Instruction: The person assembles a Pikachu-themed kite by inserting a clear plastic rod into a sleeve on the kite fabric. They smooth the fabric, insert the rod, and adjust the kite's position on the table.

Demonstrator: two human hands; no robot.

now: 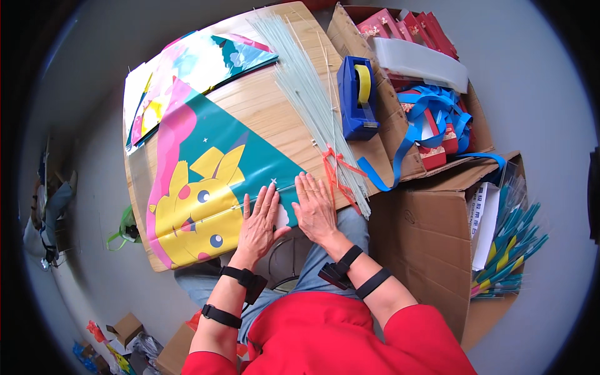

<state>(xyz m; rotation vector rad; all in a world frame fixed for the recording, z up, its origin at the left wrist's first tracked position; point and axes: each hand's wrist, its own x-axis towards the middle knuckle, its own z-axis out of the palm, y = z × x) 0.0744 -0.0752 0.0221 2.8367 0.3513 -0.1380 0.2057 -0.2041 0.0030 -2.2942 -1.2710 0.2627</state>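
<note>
A triangular kite sheet [234,150], green and pink with a yellow cartoon figure, lies on the wooden table [247,103] before me. My left hand [256,225] rests flat on its near edge, fingers stretched out. Close beside it, my right hand [315,209] presses flat on the sheet's right corner. Neither hand grips anything. A thin pale line, perhaps a rod, crosses the sheet and runs under my hands; I cannot tell which it is. To the right lies a bundle of thin whitish rods [306,94], with red ties [337,165] near its close end.
More folded printed sheets [206,59] are stacked at the far left. A blue tape dispenser [357,106] with yellow tape stands right of the rods. Cardboard boxes [431,231] flank the table, holding red packets [406,28], blue ribbon [440,109] and green-yellow bundles [509,256].
</note>
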